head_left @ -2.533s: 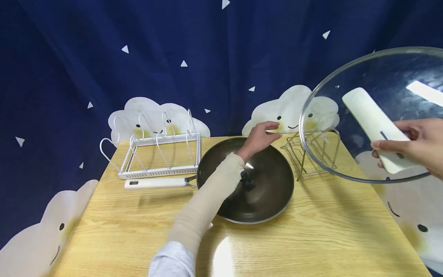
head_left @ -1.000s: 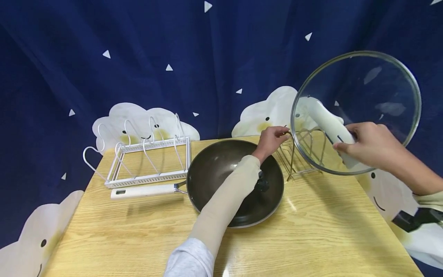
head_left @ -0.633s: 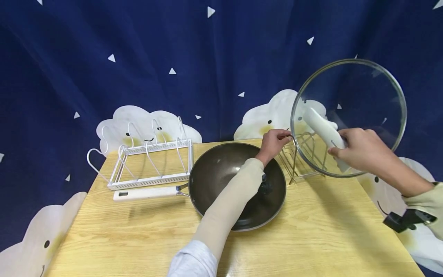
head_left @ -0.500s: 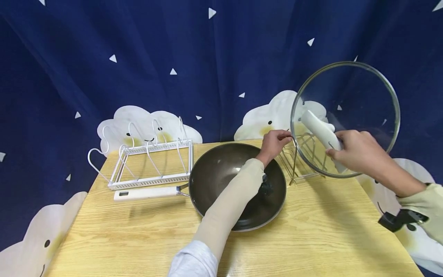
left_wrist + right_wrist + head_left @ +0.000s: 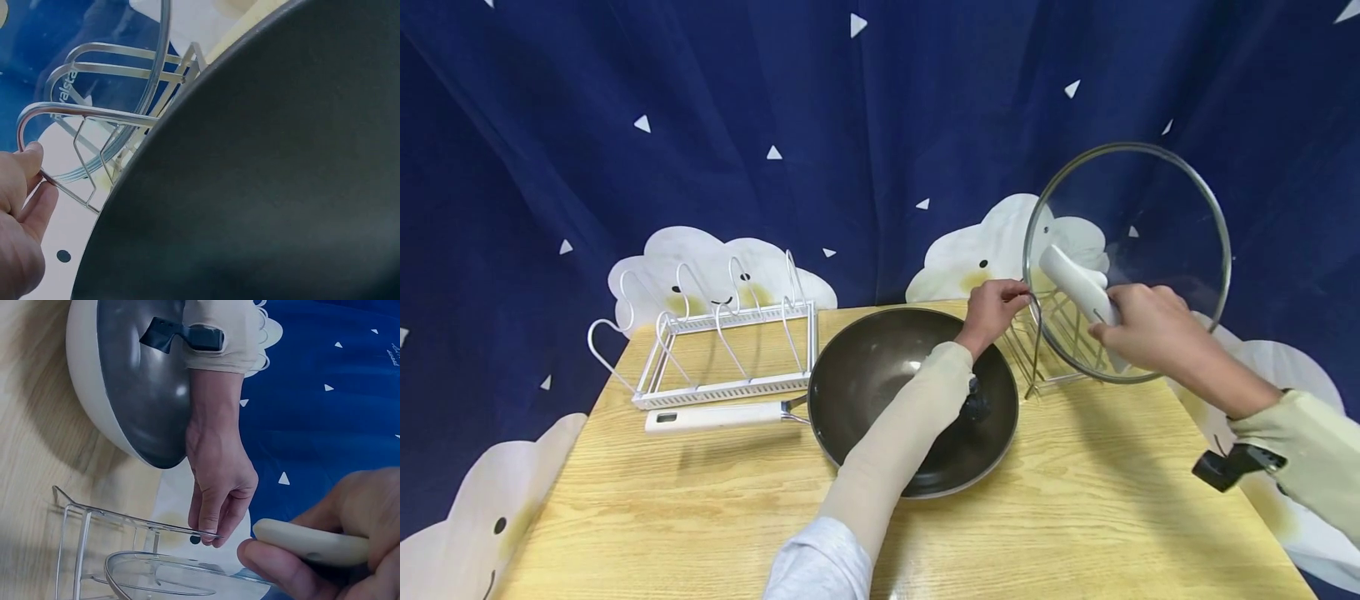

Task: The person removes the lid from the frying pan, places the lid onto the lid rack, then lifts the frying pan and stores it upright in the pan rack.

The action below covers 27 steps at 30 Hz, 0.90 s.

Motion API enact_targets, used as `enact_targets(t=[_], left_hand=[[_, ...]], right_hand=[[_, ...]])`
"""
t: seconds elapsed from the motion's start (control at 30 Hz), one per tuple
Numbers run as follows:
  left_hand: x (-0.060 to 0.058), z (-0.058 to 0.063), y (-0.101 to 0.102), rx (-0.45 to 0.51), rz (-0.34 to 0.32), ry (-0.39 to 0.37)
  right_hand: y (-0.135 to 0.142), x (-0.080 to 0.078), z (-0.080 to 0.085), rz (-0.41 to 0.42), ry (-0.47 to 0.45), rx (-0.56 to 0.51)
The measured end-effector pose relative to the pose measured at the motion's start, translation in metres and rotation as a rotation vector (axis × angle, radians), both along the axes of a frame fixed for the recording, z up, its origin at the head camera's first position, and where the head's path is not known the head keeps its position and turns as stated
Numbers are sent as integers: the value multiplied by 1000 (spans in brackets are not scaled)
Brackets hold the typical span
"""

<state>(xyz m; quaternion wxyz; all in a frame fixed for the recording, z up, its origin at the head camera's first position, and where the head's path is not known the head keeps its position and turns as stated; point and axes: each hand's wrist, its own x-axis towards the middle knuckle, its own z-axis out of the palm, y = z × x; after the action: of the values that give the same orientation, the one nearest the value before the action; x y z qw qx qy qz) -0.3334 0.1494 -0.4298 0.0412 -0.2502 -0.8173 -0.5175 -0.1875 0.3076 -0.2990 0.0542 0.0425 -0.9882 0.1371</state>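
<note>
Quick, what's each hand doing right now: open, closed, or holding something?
Left hand: closed, pinching the wire rack at its end loop.
Right hand: closed, gripping the white handle of the glass lid.

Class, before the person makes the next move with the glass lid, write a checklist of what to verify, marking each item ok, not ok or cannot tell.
1. Right hand grips the lid handle: ok.
2. Left hand pinches the wire rack: ok.
3. Glass lid is on edge, not flat: ok.
4. Glass lid is apart from the wok: ok.
5. Lower rim bears on the rack's base: cannot tell.
6. One hand is spare: not ok, both are occupied.
</note>
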Motion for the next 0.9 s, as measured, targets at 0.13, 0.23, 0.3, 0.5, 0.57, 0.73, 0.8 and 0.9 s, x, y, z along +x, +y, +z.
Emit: enact_targets(t=[0.13,0.23,0.3,0.5,0.57,0.73,0.8,0.9], left_hand=[[0,-2,2,6,29,11],[-1,-4,2,11,38,11],[-1,-5,2,13,38,7],[-1,-7,1,18,37,12],[-2,-6,1,23,37,18],[-3,-5,2,44,35,16],[-3,-5,2,47,36,13],[-3,-5,3,41,42,16]], right_hand=[[-1,-3,-4,2,7,19],[-1,-4,-8,10,8,26],[-1,-4,-9,13,5,24],[-5,-6,-14,29,16,29],[-7,-7,-14,36,23,35],[-11,-9,-14,39,16,42],[-11,-9,-14,38,10,45],[-11,-10,-16,39,7,48]])
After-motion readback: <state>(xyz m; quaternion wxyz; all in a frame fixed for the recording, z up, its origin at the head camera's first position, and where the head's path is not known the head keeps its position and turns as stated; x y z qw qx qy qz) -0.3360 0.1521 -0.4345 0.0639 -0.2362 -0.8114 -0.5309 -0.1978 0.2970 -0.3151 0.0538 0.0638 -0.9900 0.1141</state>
